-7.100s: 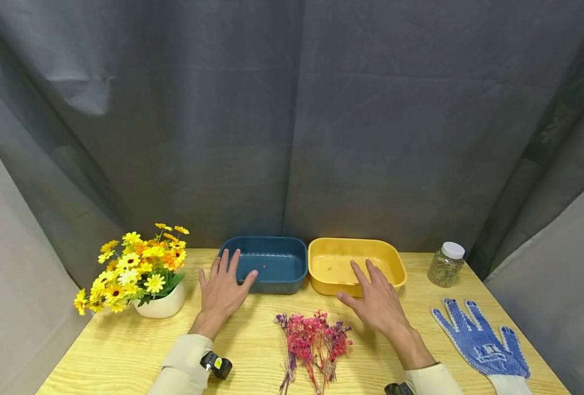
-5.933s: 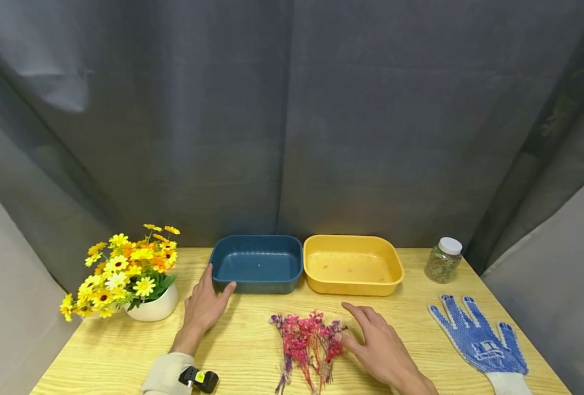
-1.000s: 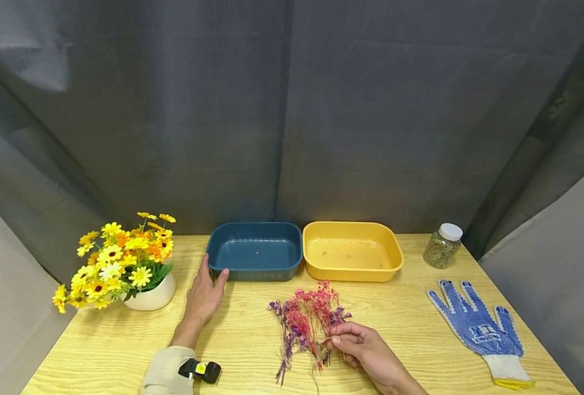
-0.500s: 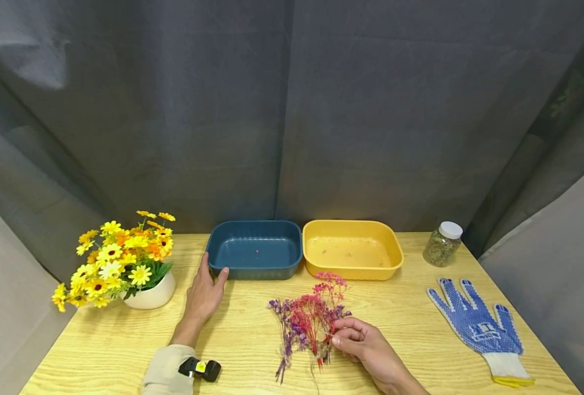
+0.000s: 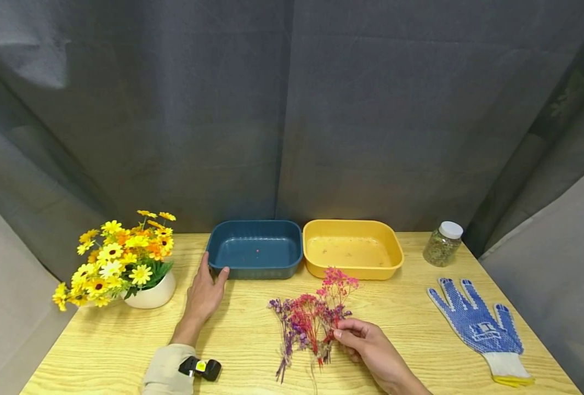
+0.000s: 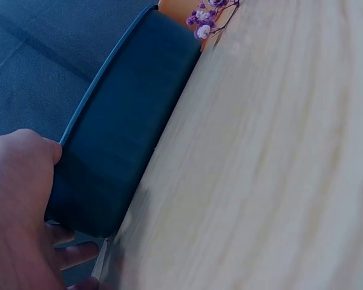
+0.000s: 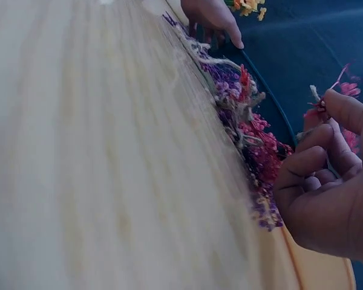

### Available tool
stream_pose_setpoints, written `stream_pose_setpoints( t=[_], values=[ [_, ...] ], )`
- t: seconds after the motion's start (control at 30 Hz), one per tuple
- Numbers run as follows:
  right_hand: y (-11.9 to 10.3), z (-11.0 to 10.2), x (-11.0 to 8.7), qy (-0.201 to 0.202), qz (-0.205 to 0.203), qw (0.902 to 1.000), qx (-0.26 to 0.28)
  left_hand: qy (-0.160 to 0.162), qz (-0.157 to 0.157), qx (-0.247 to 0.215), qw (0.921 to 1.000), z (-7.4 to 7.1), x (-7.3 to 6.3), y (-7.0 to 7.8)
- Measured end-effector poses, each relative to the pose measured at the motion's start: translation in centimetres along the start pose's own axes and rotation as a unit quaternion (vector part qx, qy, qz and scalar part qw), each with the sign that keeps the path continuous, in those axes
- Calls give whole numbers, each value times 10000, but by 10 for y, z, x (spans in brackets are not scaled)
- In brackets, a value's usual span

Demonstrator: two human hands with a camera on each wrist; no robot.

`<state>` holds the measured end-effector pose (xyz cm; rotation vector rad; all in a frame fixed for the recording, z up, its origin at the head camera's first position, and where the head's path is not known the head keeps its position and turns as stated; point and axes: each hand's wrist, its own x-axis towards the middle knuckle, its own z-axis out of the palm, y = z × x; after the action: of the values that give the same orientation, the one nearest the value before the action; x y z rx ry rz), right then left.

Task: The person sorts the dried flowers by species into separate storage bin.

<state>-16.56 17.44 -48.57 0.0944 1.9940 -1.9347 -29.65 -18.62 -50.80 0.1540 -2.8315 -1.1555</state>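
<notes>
Sleeve [image 5: 165, 370] and black band [image 5: 198, 368] on the left arm sit at the near edge of view; farther right, the right hand [image 5: 370, 351] pinches the stems of a pink sprig [image 5: 338, 285] between thumb and forefinger, its head fanning away from the person above the table [image 5: 114, 351]; twine [image 7: 314, 92] shows by the fingertips in the right wrist view; just left of that hand lie the other flowers [image 5: 305, 317], pink in the middle, purple at the sides, stems toward the person; well to the right rests a glove [image 5: 484, 334], blue with a yellow cuff edge, fingers pointing away; the left hand [image 5: 205, 299] is spread, fingers uncurled, at the near left corner of the blue bin [image 5: 254, 272], thumb touching its rim; a pink speck [image 5: 258, 250] lies inside; the yellow bin [image 5: 370, 272] stands just beside; a white pot [image 5: 151, 296] of yellow and orange blooms [image 5: 124, 258] is at far left, a lidded jar [image 5: 442, 249] at far right; behind hangs a grey curtain [image 5: 292, 109].
</notes>
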Motion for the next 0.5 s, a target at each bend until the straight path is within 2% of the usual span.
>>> stream_pose_setpoints(
  t=[0.23, 0.5],
  values=[
    [-11, -7, 2, 177, -138, 9992, -321, 35, 66, 16, 10000, 0, 1, -1],
    [-22, -14, 15, 400, -259, 9973, -565, -6, 39, -25, 10000, -1, 1, 0]
  ],
)
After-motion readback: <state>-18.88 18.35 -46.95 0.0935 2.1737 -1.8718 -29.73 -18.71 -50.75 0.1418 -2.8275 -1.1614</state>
